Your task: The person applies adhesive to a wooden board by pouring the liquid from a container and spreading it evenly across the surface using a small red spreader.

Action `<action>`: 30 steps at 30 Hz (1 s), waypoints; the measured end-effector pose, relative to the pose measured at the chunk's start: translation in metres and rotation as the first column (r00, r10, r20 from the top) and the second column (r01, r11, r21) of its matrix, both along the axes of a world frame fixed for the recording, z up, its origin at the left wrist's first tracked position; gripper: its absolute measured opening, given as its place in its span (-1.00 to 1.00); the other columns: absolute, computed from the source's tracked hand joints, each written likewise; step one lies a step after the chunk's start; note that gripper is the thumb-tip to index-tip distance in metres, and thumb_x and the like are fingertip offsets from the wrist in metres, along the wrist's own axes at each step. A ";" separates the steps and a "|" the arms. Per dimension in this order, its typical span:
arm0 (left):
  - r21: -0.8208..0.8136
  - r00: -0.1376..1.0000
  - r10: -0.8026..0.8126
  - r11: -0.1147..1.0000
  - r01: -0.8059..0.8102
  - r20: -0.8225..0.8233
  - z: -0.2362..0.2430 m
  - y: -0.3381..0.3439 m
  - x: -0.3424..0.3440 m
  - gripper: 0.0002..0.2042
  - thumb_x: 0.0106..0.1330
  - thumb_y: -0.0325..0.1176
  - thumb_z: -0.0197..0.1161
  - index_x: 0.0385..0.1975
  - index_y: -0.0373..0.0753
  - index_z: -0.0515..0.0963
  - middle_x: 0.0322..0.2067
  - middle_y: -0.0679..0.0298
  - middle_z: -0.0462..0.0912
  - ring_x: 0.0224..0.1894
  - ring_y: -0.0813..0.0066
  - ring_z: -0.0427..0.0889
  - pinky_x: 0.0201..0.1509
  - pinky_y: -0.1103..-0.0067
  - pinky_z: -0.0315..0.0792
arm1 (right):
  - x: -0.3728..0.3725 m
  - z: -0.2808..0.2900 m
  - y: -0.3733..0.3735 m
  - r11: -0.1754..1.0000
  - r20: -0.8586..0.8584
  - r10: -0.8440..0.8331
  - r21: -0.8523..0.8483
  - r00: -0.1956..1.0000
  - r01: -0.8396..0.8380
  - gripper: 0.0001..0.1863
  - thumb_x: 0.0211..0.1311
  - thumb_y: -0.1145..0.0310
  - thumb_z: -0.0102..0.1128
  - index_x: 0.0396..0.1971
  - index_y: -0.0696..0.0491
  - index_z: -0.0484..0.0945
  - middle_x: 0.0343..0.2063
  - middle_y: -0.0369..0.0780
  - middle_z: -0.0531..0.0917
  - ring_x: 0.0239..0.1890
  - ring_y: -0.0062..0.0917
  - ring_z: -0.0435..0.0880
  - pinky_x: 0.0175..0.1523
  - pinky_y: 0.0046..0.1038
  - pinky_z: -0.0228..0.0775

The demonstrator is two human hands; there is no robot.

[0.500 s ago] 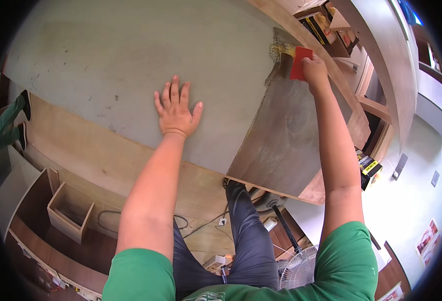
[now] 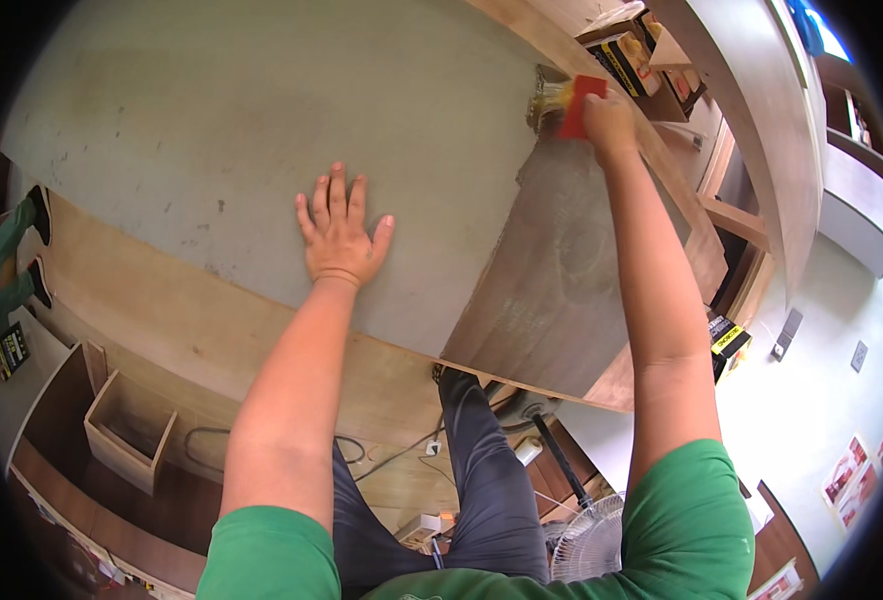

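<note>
My left hand (image 2: 341, 235) lies flat with its fingers spread on a large grey-green sheet (image 2: 211, 120). In my right hand (image 2: 611, 122) is a red flat spreader (image 2: 581, 105), pinched between thumb and fingers. Its far-left edge rests against a patch of yellowish, sticky-looking glue (image 2: 549, 98) near the work surface's far right edge. Right of the grey-green sheet stretches a dark brown, smeared wooden area (image 2: 541, 290), with an uneven border between the two.
Pale wood trim (image 2: 676, 185) edges the right side. Beyond it stand cartons (image 2: 621, 60) and a black-and-yellow box (image 2: 726, 340). A fan (image 2: 589, 540) is below by my legs. Left are an open wooden compartment (image 2: 126, 430) and another person's green-clad legs (image 2: 6, 235).
My right hand has pushed the spreader farther away and slightly left, along with the glue. My left hand stays flat on the sheet. A black-and-yellow package now shows at the far left.
</note>
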State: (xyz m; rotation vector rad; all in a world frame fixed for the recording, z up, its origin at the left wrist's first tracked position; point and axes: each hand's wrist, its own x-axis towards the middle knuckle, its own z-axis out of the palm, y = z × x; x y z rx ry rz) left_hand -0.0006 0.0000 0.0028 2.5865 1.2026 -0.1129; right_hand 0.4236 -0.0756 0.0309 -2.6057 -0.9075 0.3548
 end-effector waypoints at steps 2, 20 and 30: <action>-0.011 1.000 -0.004 1.000 0.004 0.029 0.000 -0.004 0.009 -0.29 0.35 0.14 0.04 0.46 -0.01 0.16 0.54 0.27 -0.06 0.56 0.22 -0.12 0.58 0.06 -0.35 | 0.028 -0.007 -0.014 0.998 -0.099 -0.053 0.033 0.994 0.057 -0.68 0.13 0.31 0.00 -0.34 0.23 0.65 -0.30 0.12 0.71 -0.16 -0.02 0.70 -0.04 -0.15 0.47; -0.006 1.000 -0.006 1.000 0.007 0.027 0.001 -0.001 0.007 -0.31 0.37 0.15 0.01 0.45 -0.01 0.17 0.55 0.28 -0.09 0.56 0.23 -0.12 0.58 0.06 -0.35 | 0.002 0.001 0.102 0.684 0.230 0.657 -0.583 0.718 -0.439 -0.79 0.18 0.35 0.11 -0.39 0.11 0.69 -0.33 0.00 0.73 -0.20 -0.18 0.74 -0.08 -0.23 0.55; 0.018 0.999 -0.002 1.000 0.002 0.049 0.002 0.000 0.004 -0.31 0.35 0.13 0.04 0.45 0.00 0.18 0.54 0.27 -0.04 0.55 0.23 -0.10 0.58 0.05 -0.34 | -0.072 0.024 0.025 0.933 0.239 0.347 0.007 0.907 -0.359 -0.73 0.29 0.32 0.12 -0.05 0.01 0.64 -0.08 -0.11 0.67 -0.02 -0.15 0.63 0.07 -0.15 0.48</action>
